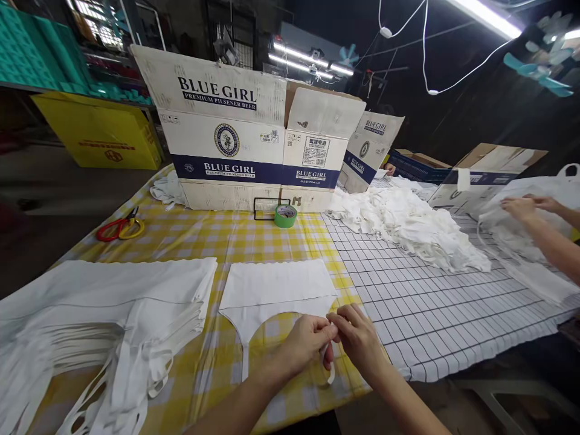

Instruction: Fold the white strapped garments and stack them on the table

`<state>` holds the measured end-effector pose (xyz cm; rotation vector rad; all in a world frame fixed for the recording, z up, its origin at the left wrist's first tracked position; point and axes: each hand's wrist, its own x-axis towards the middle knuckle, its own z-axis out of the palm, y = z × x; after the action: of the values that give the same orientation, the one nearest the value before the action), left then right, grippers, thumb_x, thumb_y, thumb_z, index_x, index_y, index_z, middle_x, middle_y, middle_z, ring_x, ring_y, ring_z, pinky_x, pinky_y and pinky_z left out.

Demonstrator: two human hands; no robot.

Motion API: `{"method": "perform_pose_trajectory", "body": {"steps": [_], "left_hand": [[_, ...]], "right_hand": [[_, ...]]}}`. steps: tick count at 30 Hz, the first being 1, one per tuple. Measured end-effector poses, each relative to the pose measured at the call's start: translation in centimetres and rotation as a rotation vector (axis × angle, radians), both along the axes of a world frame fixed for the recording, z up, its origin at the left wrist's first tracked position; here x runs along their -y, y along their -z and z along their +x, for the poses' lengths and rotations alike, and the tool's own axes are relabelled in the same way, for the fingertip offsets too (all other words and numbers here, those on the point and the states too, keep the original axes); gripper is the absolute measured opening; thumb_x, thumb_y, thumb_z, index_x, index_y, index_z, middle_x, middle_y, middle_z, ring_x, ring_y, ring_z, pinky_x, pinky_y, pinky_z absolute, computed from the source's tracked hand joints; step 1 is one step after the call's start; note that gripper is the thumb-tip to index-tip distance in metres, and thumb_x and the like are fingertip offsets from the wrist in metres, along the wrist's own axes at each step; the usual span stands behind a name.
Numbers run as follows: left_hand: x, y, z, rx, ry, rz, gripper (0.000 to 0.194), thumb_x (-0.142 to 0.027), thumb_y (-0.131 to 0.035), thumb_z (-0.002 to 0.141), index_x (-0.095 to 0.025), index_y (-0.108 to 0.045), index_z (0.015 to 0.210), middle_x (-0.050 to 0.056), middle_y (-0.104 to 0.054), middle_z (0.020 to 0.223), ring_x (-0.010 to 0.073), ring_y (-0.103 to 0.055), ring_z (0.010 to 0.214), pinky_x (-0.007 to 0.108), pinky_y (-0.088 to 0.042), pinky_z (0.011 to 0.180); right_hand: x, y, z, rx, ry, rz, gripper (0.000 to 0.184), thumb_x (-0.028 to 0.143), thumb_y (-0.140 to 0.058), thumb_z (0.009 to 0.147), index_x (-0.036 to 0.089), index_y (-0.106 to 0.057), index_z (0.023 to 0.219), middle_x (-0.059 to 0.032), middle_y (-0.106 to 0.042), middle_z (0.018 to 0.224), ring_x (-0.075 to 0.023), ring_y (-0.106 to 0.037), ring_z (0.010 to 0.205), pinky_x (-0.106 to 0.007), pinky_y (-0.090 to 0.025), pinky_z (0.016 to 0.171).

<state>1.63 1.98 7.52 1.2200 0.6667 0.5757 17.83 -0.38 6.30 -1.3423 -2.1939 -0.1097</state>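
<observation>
A white cloth garment piece (278,287) lies flat on the yellow checked tablecloth (235,238), with a scalloped top edge and a strap at each lower side. At its lower right corner my left hand (308,341) and my right hand (357,338) meet, fingers closed in a pinch on the right strap (331,373). The strap's end dangles below the fingers, while the left strap (245,361) lies straight down on the cloth. To the left sits a thick stack of similar white pieces (113,290), their straps hanging in loops.
Red-and-yellow handled scissors (121,226) and green tape (285,216) lie farther back, before a large beer carton (231,142). A white fabric heap (408,220) lies on the grid-patterned cloth (408,308). Another person's hands (528,206) handle white material at the right.
</observation>
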Motion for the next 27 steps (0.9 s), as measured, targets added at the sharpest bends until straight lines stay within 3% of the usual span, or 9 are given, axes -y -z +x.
{"method": "perform_pose_trajectory", "body": {"steps": [4, 7, 9, 11, 13, 16, 20, 22, 27], "left_hand": [[-1.1, 0.5, -0.4, -0.049, 0.017, -0.01, 0.033, -0.044, -0.045, 0.08, -0.013, -0.058, 0.072, -0.002, -0.054, 0.048, 0.0102, -0.049, 0.04, 0.023, -0.039, 0.049], [-2.2, 0.8, -0.6, -0.104, 0.057, 0.083, 0.032, -0.04, -0.043, 0.082, -0.014, -0.058, 0.073, -0.001, -0.056, 0.052, 0.0116, -0.052, 0.047, 0.025, -0.042, 0.053], [-3.3, 1.2, -0.9, -0.212, -0.037, 0.238, 0.026, -0.036, -0.044, 0.082, -0.015, -0.06, 0.079, 0.0, -0.059, 0.063, 0.0132, -0.055, 0.059, 0.026, -0.043, 0.061], [-4.8, 1.9, -1.3, -0.401, -0.201, 0.471, 0.018, -0.028, -0.05, 0.079, -0.017, -0.061, 0.087, 0.002, -0.061, 0.079, 0.0158, -0.056, 0.075, 0.029, -0.044, 0.071], [-6.4, 2.7, -1.8, -0.598, -0.276, 0.712, 0.02, -0.019, -0.055, 0.074, -0.019, -0.061, 0.094, 0.004, -0.059, 0.092, 0.0186, -0.053, 0.089, 0.032, -0.042, 0.08], [-8.4, 3.7, -2.4, -0.758, -0.183, 0.948, 0.023, -0.015, -0.059, 0.073, -0.019, -0.061, 0.095, 0.005, -0.055, 0.098, 0.02, -0.049, 0.095, 0.032, -0.042, 0.083], [-9.6, 4.4, -2.6, -0.828, -0.065, 1.15, 0.005, -0.02, -0.058, 0.078, -0.018, -0.061, 0.082, 0.004, -0.055, 0.09, 0.0187, -0.049, 0.09, 0.029, -0.044, 0.076], [-9.8, 4.7, -2.5, -0.855, -0.034, 1.253, 0.009, -0.02, -0.053, 0.082, -0.017, -0.06, 0.077, 0.005, -0.055, 0.087, 0.0186, -0.049, 0.088, 0.029, -0.044, 0.073], [-9.7, 5.5, -2.4, -0.879, -0.055, 1.306, 0.019, -0.016, -0.045, 0.086, -0.016, -0.061, 0.076, 0.007, -0.056, 0.085, 0.0198, -0.049, 0.086, 0.032, -0.043, 0.071]], "right_hand": [[-0.8, 0.9, 0.0, -0.086, -0.022, 0.004, 0.024, 0.015, -0.041, 0.089, 0.021, -0.06, 0.102, -0.0055, -0.054, 0.078, -0.0172, -0.05, 0.073, -0.029, -0.044, 0.063], [-1.2, 1.6, 0.3, -0.166, -0.023, -0.036, 0.025, 0.015, -0.041, 0.089, 0.022, -0.06, 0.104, -0.0057, -0.055, 0.082, -0.0163, -0.053, 0.075, -0.028, -0.045, 0.063], [-1.6, 1.8, 0.5, -0.252, 0.001, -0.069, 0.026, 0.015, -0.04, 0.089, 0.022, -0.059, 0.105, -0.0055, -0.056, 0.084, -0.0157, -0.055, 0.076, -0.027, -0.046, 0.062], [-2.1, 1.8, 0.6, -0.353, 0.045, -0.104, 0.026, 0.015, -0.038, 0.089, 0.022, -0.059, 0.103, -0.0051, -0.058, 0.086, -0.0155, -0.057, 0.077, -0.027, -0.046, 0.064], [-2.7, 1.8, 0.5, -0.44, 0.091, -0.143, 0.024, 0.015, -0.038, 0.088, 0.022, -0.059, 0.098, -0.0045, -0.059, 0.085, -0.0155, -0.057, 0.076, -0.028, -0.046, 0.066], [-3.4, 1.8, 0.0, -0.536, 0.132, -0.212, 0.019, 0.016, -0.041, 0.086, 0.019, -0.059, 0.091, -0.0038, -0.062, 0.081, -0.0157, -0.058, 0.073, -0.027, -0.046, 0.065], [-4.5, 2.4, -0.7, -0.638, 0.139, -0.359, 0.016, 0.02, -0.044, 0.083, 0.017, -0.06, 0.086, -0.0039, -0.064, 0.078, -0.0162, -0.058, 0.069, -0.028, -0.046, 0.064], [-5.2, 2.8, -0.9, -0.676, 0.128, -0.428, 0.016, 0.021, -0.046, 0.081, 0.017, -0.061, 0.082, -0.0041, -0.064, 0.076, -0.0165, -0.058, 0.068, -0.028, -0.046, 0.064], [-6.9, 3.8, -1.1, -0.688, 0.134, -0.481, 0.015, 0.02, -0.047, 0.075, 0.017, -0.062, 0.077, -0.0042, -0.066, 0.075, -0.0178, -0.059, 0.071, -0.028, -0.046, 0.066]]}}
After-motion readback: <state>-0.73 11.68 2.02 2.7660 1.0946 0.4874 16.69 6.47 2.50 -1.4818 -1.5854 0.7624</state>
